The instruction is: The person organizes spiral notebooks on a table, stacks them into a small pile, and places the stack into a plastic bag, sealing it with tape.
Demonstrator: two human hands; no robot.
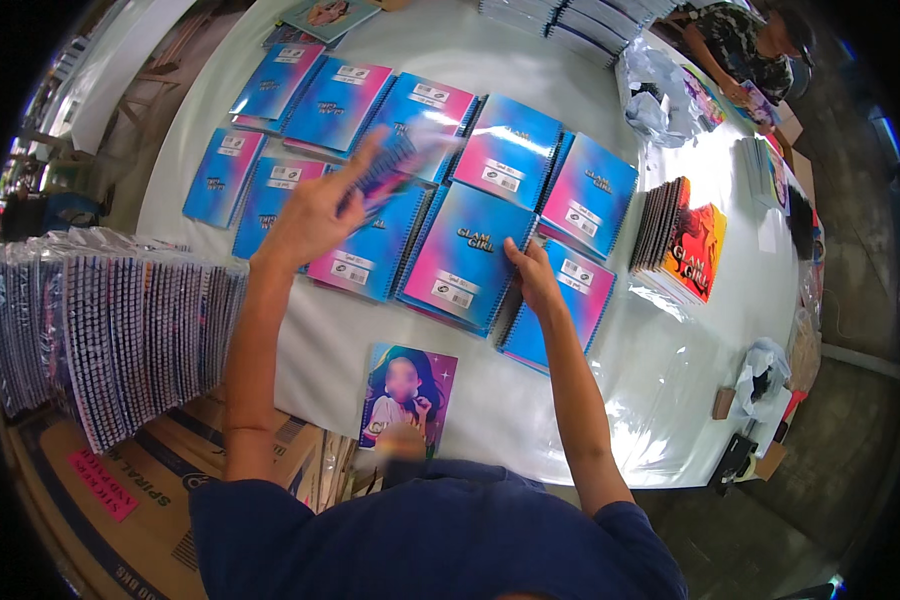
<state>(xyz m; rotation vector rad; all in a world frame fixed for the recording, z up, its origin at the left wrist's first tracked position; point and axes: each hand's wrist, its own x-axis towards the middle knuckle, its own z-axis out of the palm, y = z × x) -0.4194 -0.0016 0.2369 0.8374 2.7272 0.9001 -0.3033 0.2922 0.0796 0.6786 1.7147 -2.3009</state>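
Blue and pink spiral notebooks lie in small stacks in two rows across the white table. My left hand is closed on a spiral notebook, tilted and smeared by motion over the middle stacks. At the front row, my right hand has its thumb on the right edge of a blue and pink notebook stack; its fingers are partly hidden at the stack's side. Right of that hand lies another blue stack. Close to my body is a single purple notebook with a drawn figure on its cover.
Plastic-wrapped spiral notebooks stand at the left, beside cardboard boxes. A stack with orange-red covers sits at the right. More notebook stacks and plastic bags are farther off, near another person.
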